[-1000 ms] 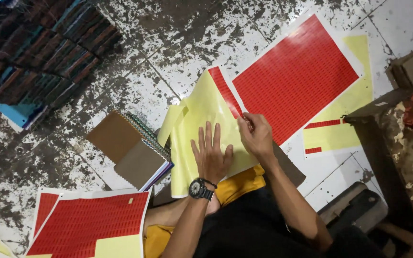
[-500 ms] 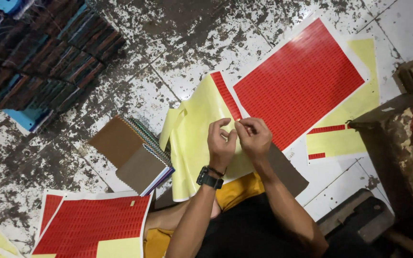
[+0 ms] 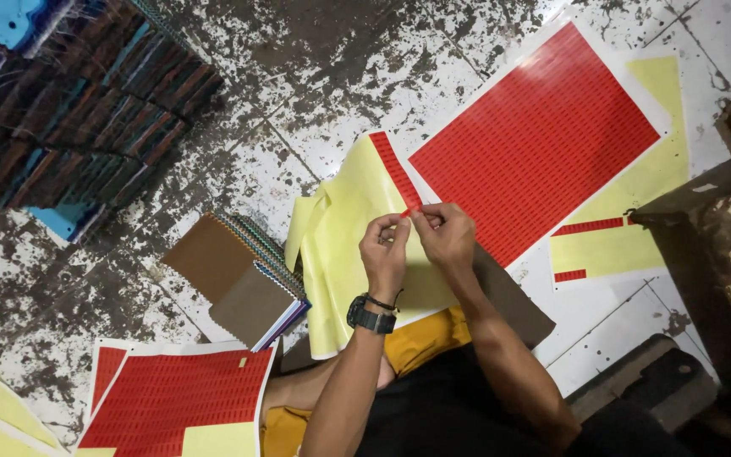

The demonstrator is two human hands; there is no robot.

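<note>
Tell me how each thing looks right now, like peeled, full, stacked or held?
left hand: pinching a small red sticker.
right hand: pinching the same sticker.
yellow backing sheet: mostly peeled, one red strip left, corner curled.
big red sticker sheet: full, lying flat.
swatch books: stacked, closed.
lower red sheet: partly peeled, yellow corner showing.
wristwatch: worn on left wrist.

Even, moderately bright overhead light, sharp at centre

The red sticker sheet (image 3: 535, 140) and yellow backing sheet (image 3: 357, 245) look saturated and crisp, without glare. The worn floor (image 3: 315, 93) shows only soft shadows. The top-left fabric stack (image 3: 86, 110) and right edge fall darker, and the frame bends slightly at the corners.
</note>
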